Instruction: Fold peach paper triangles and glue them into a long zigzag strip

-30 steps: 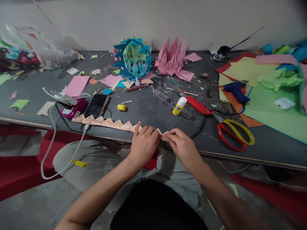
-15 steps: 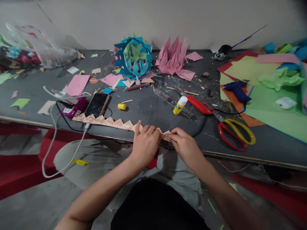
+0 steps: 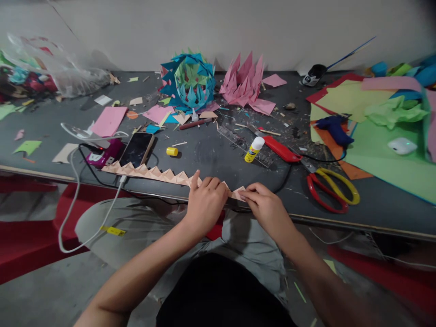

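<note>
A long peach folded paper strip [image 3: 155, 174] with a row of points runs along the table's front edge. My left hand [image 3: 207, 200] lies over its right part, fingers together and pressing it down, thumb pointing away from me. At the strip's right end, my right hand [image 3: 264, 202] pinches the edge of the last peach piece between thumb and fingertips. Beyond my hands stands a glue stick [image 3: 254, 150] without its cap; the yellow cap [image 3: 172, 151] lies to the left.
Red-and-yellow scissors [image 3: 332, 190], a red-handled cutter [image 3: 282, 149] and a blue glue gun [image 3: 335, 130] lie right. A phone [image 3: 137, 149] and purple power adapter [image 3: 106, 154] sit left. Behind are a blue-green paper ring [image 3: 194, 93] and pink paper piece [image 3: 243, 86].
My right hand has moved slightly right, and more of the last peach piece shows between my hands. My left hand keeps almost the same place.
</note>
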The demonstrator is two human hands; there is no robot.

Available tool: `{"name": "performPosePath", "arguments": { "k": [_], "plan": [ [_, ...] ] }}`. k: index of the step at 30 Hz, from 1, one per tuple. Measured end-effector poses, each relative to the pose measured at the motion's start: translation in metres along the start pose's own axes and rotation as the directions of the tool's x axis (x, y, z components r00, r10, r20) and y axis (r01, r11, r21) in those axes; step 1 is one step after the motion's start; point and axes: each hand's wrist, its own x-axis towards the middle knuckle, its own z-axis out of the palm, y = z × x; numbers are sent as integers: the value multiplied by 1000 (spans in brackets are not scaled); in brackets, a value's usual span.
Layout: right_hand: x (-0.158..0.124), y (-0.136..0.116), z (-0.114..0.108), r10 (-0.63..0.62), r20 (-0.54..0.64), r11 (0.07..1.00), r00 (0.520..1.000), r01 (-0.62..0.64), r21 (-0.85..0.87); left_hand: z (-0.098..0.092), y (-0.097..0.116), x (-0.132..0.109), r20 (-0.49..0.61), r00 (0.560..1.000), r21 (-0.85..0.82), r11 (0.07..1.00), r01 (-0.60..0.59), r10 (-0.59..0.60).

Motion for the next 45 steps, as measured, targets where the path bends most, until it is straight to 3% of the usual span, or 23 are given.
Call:
{"name": "performPosePath", "arguments": {
  "k": [11, 24, 29, 34, 38, 45],
  "plan": [
    [4, -8, 7, 26, -36, 996, 999, -22, 87, -4, -8, 0, 73, 997, -79, 997, 23, -18],
    [7, -10, 7, 7, 9, 995, 1000, -8, 96, -3, 0, 1, 27, 999, 0, 1000, 22, -22],
    [8, -13, 5, -44, 45, 996, 998, 48, -81, 0, 9, -7, -41, 997, 38, 997, -62, 64],
    [0, -24, 2, -98, 82, 941, 992, 119, -317, 4, 18, -30, 58, 990, 115, 985, -132, 126],
    [-12, -30, 5, -107, 100, 919, 989, 137, -369, 6, 20, -37, 136, 982, 131, 980, -150, 132],
    [-32, -29, 20, -89, 40, 917, 995, 98, -387, 10, 18, -36, 136, 983, 143, 979, -144, 124]
  ]
}}
